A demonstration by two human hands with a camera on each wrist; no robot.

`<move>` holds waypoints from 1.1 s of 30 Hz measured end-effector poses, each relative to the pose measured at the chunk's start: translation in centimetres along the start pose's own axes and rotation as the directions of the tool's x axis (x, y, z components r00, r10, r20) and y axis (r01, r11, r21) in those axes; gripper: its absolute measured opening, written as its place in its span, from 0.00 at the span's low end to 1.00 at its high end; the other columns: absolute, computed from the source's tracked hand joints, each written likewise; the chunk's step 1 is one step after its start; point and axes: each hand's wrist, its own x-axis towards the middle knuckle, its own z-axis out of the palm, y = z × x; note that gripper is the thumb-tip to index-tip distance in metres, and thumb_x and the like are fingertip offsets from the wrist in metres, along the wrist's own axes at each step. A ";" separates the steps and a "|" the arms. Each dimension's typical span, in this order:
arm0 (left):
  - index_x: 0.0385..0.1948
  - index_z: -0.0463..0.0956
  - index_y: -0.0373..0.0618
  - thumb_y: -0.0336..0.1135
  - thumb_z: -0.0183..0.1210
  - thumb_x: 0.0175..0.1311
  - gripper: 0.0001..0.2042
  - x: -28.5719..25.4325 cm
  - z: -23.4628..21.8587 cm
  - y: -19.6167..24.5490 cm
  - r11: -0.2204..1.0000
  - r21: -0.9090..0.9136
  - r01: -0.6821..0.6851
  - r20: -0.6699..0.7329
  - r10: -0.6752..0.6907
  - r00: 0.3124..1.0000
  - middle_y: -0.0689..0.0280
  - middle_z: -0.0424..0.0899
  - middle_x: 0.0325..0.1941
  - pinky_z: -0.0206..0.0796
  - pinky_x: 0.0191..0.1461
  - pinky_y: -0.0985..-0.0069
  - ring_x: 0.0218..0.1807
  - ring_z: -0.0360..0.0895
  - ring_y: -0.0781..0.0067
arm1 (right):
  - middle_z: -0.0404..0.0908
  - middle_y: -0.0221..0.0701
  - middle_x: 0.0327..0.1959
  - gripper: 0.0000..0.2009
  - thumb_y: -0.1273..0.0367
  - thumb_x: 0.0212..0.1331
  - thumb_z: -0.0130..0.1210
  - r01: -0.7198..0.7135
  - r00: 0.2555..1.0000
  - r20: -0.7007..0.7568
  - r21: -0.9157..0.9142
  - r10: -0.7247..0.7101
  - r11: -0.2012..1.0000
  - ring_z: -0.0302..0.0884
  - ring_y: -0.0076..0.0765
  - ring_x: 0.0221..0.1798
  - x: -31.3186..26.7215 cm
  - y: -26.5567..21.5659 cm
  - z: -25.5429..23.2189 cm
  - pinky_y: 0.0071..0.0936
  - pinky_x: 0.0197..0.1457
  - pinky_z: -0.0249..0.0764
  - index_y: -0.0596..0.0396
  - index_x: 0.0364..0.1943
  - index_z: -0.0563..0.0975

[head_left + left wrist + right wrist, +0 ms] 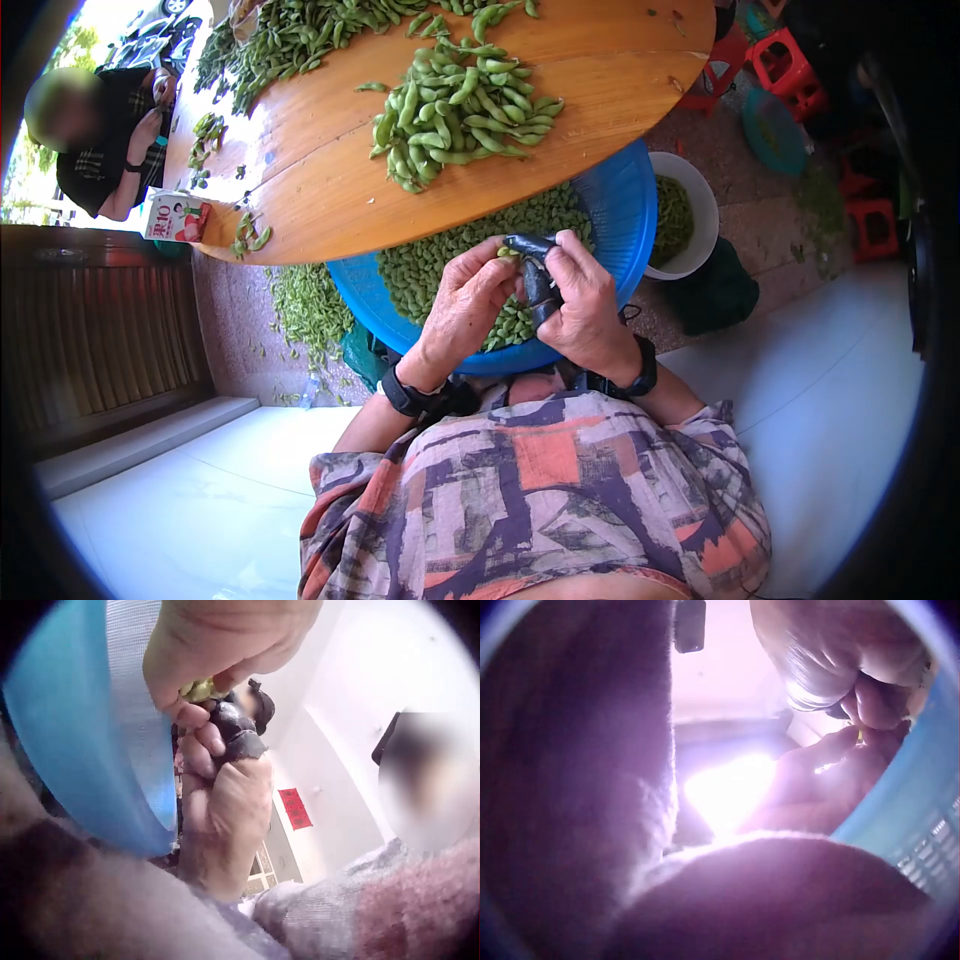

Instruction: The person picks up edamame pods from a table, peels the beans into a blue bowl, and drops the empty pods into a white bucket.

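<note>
Above a blue basket of shelled green beans, both hands meet. The left hand pinches a green pod between thumb and fingers; the left wrist view shows the pod under that hand. Black coverings wrap the thumb and a finger of the right hand, whose fingers are curled close against the pod. How far the right fingers grip the pod is hidden. In the right wrist view the hands touch near the basket wall.
A wooden table beyond the basket bears a pile of pods, more pods and a carton. A white bucket stands right, red stools farther off. Empty-looking pods lie on the floor left. Another person sits across.
</note>
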 end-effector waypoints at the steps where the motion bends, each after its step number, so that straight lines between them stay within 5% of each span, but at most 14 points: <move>1: 0.48 0.72 0.36 0.30 0.48 0.71 0.10 0.0 -0.3 -0.3 1.000 -0.016 -0.018 0.004 0.018 1.000 0.63 0.81 0.41 0.71 0.48 0.74 0.40 0.78 0.73 | 0.66 0.44 0.33 0.14 0.82 0.42 0.52 0.022 1.000 0.006 -0.001 -0.022 1.000 0.72 0.57 0.33 -0.1 0.1 0.1 0.43 0.33 0.69 0.63 0.37 0.72; 9: 0.44 0.71 0.39 0.28 0.47 0.66 0.09 1.0 -0.4 -1.6 0.949 -0.313 -0.037 -0.027 0.030 0.999 0.63 0.78 0.46 0.68 0.53 0.69 0.47 0.75 0.72 | 0.67 0.45 0.36 0.15 0.82 0.40 0.51 0.056 0.998 0.014 0.031 -0.056 0.998 0.71 0.58 0.34 0.6 0.8 -0.5 0.44 0.36 0.70 0.63 0.38 0.72; 15: 0.43 0.73 0.40 0.30 0.49 0.69 0.07 0.7 -0.1 -0.7 0.985 -0.173 0.021 -0.034 -0.027 0.999 0.66 0.80 0.38 0.70 0.41 0.77 0.36 0.76 0.76 | 0.69 0.42 0.30 0.17 0.82 0.37 0.47 -0.035 0.995 0.096 0.194 0.016 0.980 0.72 0.53 0.32 1.6 0.9 -1.4 0.36 0.35 0.70 0.65 0.37 0.74; 19: 0.40 0.75 0.39 0.40 0.52 0.73 0.11 0.0 0.9 0.3 0.998 0.056 0.030 -0.027 -0.028 0.999 0.67 0.80 0.30 0.64 0.33 0.83 0.26 0.71 0.80 | 0.72 0.38 0.28 0.13 0.81 0.47 0.48 -0.112 0.992 0.085 0.299 0.091 0.948 0.72 0.41 0.29 2.0 1.5 -1.4 0.31 0.34 0.69 0.64 0.39 0.76; 20: 0.39 0.75 0.39 0.40 0.52 0.73 0.12 -0.1 1.0 0.4 0.998 0.054 0.020 -0.040 -0.018 0.999 0.67 0.81 0.31 0.63 0.32 0.82 0.27 0.71 0.81 | 0.73 0.29 0.25 0.10 0.78 0.57 0.47 -0.345 0.937 0.221 0.448 0.271 0.825 0.69 0.25 0.25 2.0 0.8 -2.0 0.24 0.29 0.67 0.63 0.41 0.77; 21: 0.38 0.76 0.39 0.40 0.52 0.73 0.12 -0.2 1.1 0.5 0.999 0.051 0.009 -0.054 -0.007 0.999 0.67 0.81 0.32 0.63 0.31 0.82 0.27 0.72 0.81 | 0.73 0.29 0.25 0.10 0.78 0.57 0.47 -0.344 0.937 0.221 0.448 0.271 0.825 0.69 0.25 0.25 1.9 1.0 -2.2 0.24 0.29 0.67 0.63 0.41 0.77; 23: 0.37 0.76 0.41 0.39 0.52 0.73 0.10 -0.2 1.5 0.7 0.998 0.054 -0.016 -0.064 0.020 0.998 0.67 0.80 0.30 0.59 0.27 0.84 0.26 0.71 0.81 | 0.71 0.21 0.23 0.09 0.73 0.64 0.48 -0.553 0.831 0.423 0.698 0.360 0.455 0.64 0.13 0.23 1.9 1.5 -2.6 0.14 0.24 0.60 0.64 0.41 0.77; 24: 0.38 0.76 0.41 0.38 0.52 0.73 0.10 -0.3 1.3 0.9 0.998 0.064 0.015 -0.052 -0.012 0.999 0.66 0.81 0.31 0.59 0.26 0.85 0.26 0.72 0.80 | 0.70 0.19 0.21 0.10 0.70 0.66 0.48 -0.547 0.830 0.434 0.757 0.351 0.357 0.60 0.08 0.20 2.0 1.6 -2.5 0.09 0.21 0.53 0.64 0.42 0.77; 30: 0.42 0.77 0.39 0.36 0.52 0.73 0.10 -0.7 0.8 1.5 0.992 -0.041 0.116 0.049 -0.114 0.992 0.64 0.83 0.34 0.62 0.25 0.85 0.26 0.74 0.79 | 0.70 0.19 0.22 0.13 0.68 0.67 0.48 -0.584 0.771 0.548 0.812 0.325 0.014 0.59 0.09 0.19 1.5 3.4 -2.6 0.10 0.21 0.54 0.65 0.45 0.75; 31: 0.42 0.77 0.39 0.35 0.52 0.73 0.10 -0.7 1.0 1.5 0.991 -0.085 0.104 0.061 -0.100 0.993 0.64 0.83 0.34 0.64 0.26 0.85 0.25 0.74 0.80 | 0.70 0.19 0.22 0.13 0.68 0.67 0.48 -0.583 0.771 0.547 0.813 0.326 0.014 0.59 0.09 0.19 1.6 3.4 -2.6 0.10 0.21 0.54 0.65 0.45 0.75; 33: 0.43 0.77 0.38 0.34 0.53 0.72 0.09 -0.5 1.3 1.3 0.998 -0.039 0.038 -0.039 -0.040 0.998 0.65 0.82 0.33 0.64 0.26 0.85 0.25 0.75 0.80 | 0.71 0.21 0.24 0.15 0.65 0.68 0.48 -0.543 0.827 0.445 0.791 0.344 0.282 0.60 0.08 0.20 1.6 3.3 -2.6 0.09 0.21 0.54 0.64 0.47 0.75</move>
